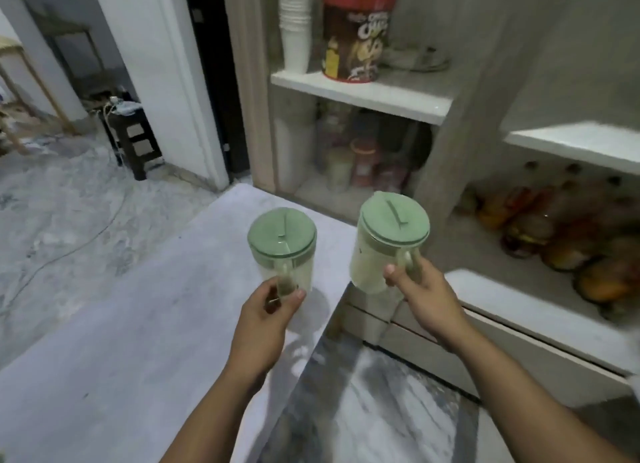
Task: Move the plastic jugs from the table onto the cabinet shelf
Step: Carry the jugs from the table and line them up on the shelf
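Low in the middle of the frame, the left hand [266, 310] grips the handle of one clear jug with a green lid [282, 246] above the pale table [138, 324], and the right hand [420, 289] holds a second green-lidded jug [388, 241] by its handle, slightly higher and nearer the cabinet. At upper centre, a white shelf [363, 94] carries a stack of white cups [294, 30] beside a red-lidded tin [356, 33]. At the right edge, orange-tinted bottles [561, 234] crowd a lower compartment, blurred.
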